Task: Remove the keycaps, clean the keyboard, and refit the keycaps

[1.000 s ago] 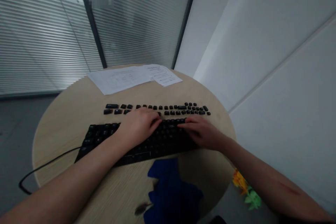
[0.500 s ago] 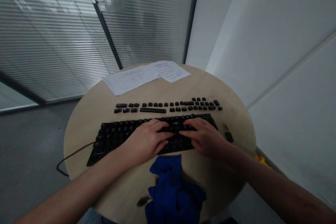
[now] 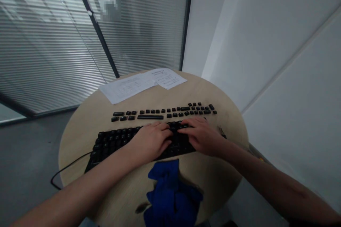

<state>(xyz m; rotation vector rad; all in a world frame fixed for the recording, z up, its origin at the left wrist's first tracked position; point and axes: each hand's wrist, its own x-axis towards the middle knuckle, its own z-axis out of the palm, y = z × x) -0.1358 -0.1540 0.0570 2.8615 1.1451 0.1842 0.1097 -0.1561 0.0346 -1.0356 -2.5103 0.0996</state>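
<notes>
A black keyboard (image 3: pixel 114 139) lies across the round table, with keys on its left part and a darker, flatter area toward its right. Over its middle, my left hand (image 3: pixel 150 140) rests palm down, fingers apart and pointing right, fingertips on or just above the keys. My right hand (image 3: pixel 202 136) reaches in from the other side, fingers stretched left over the keyboard's right part. The two hands' fingertips are close but apart. Behind the keyboard, several loose black keycaps lie in rows, among them a long space bar (image 3: pixel 150 117). What is under the fingertips is hidden.
A crumpled blue cloth (image 3: pixel 173 198) lies at the table's near edge. White printed sheets (image 3: pixel 128 87) lie at the back. A small tool with metal prongs (image 3: pixel 222 132) is partly hidden beside my right forearm. The keyboard cable (image 3: pixel 69 165) hangs off the left edge.
The view has shifted, so the table appears slightly lower and more to the left. Both hands stay over the keyboard; the right fingers have moved slightly up toward its back edge.
</notes>
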